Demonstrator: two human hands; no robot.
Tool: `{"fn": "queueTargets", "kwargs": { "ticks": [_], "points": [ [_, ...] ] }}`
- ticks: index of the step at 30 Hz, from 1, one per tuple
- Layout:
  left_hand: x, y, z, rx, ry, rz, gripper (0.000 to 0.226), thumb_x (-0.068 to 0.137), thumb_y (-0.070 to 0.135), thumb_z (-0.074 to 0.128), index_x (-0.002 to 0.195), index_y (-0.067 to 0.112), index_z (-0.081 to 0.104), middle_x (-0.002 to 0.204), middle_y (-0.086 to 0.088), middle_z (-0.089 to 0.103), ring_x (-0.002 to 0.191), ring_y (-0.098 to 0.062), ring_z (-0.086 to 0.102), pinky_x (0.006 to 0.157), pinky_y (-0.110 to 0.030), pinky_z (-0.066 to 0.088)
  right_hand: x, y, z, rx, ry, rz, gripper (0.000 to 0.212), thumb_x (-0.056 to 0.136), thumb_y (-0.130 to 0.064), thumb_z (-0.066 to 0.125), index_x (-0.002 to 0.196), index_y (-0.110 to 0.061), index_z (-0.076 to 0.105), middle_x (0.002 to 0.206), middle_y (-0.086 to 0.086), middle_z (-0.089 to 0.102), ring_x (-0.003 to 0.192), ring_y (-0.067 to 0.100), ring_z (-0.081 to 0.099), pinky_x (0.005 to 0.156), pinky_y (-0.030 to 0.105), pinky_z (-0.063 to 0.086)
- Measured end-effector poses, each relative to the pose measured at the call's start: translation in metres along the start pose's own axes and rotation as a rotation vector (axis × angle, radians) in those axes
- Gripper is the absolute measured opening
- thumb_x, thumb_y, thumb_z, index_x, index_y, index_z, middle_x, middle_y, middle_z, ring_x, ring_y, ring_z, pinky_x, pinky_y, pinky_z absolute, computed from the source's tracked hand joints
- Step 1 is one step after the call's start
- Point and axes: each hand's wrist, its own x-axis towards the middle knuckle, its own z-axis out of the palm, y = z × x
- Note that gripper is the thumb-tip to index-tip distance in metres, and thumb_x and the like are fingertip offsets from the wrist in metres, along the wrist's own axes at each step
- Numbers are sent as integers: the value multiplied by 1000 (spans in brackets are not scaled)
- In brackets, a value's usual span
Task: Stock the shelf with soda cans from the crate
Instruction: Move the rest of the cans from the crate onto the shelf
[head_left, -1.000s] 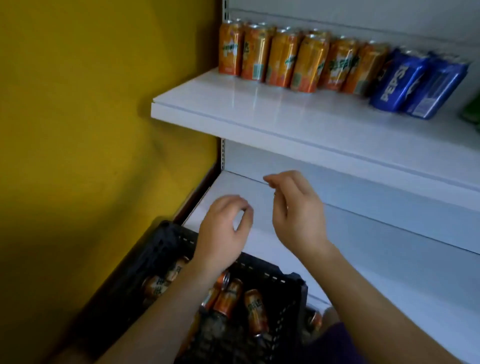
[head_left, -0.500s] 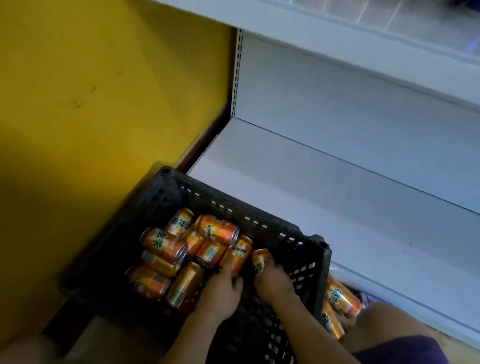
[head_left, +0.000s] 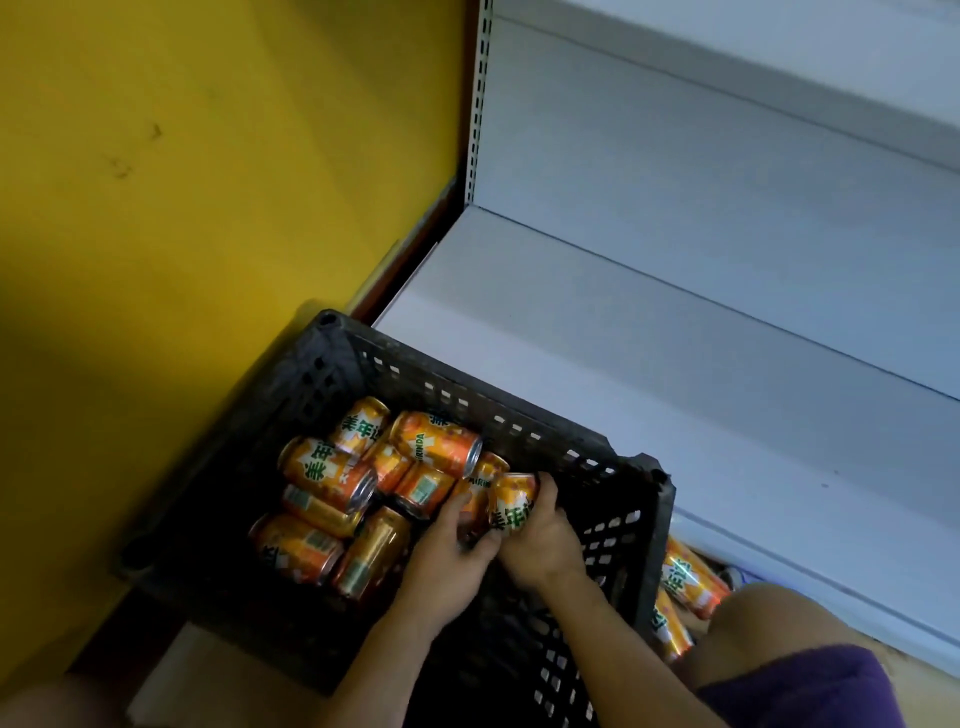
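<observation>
A black plastic crate (head_left: 519, 431) stands on the floor against the yellow wall and holds several orange soda cans (head_left: 332, 467) lying in a heap. Both my hands are inside it. My right hand (head_left: 540, 545) is wrapped around one orange can (head_left: 514, 501) near the crate's right wall. My left hand (head_left: 447, 556) grips another orange can (head_left: 475, 504) right beside it, mostly hidden by my fingers. The white bottom shelf (head_left: 649, 374) lies just behind the crate.
A yellow wall (head_left: 182, 208) closes off the left side. Two more orange cans (head_left: 685, 577) lie on the floor between the crate and the shelf base, next to my knee (head_left: 779, 634). The edge of an upper shelf (head_left: 831, 78) juts out at top right.
My view dropped from the stocked upper shelf down to the crate. Both hands went from the air before the shelf into the crate and closed on cans.
</observation>
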Motion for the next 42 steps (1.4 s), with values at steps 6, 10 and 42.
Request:
{"fn": "queueTargets", "kwargs": {
  "ticks": [6, 10, 42],
  "points": [
    [-5, 72, -6, -100, -52, 141, 67, 79, 49, 78, 135, 46, 43, 124, 21, 60, 117, 0, 56, 92, -20, 45, -55, -35, -64, 352, 55, -374, 79, 74, -22, 77, 137, -40, 33, 119, -16, 64, 105, -1, 63, 83, 13, 51],
    [-16, 115, -22, -26, -10, 283, 74, 67, 51, 86, 130, 40, 49, 120, 15, 66, 111, -1, 62, 96, -22, 50, -74, -49, -127, 439, 118, -464, 55, 77, -9, 57, 125, -35, 62, 119, -16, 68, 116, 5, 61, 99, 29, 51],
    [-44, 490, -43, 1226, 16, 606, 75, 74, 78, 64, 130, 28, 58, 131, 1, 60, 114, -23, 57, 98, -42, 49, -100, -189, -444, -161, 1089, -841, 36, 92, -32, 69, 126, -23, 66, 138, 7, 51, 104, 24, 60, 84, 41, 55]
  ]
}}
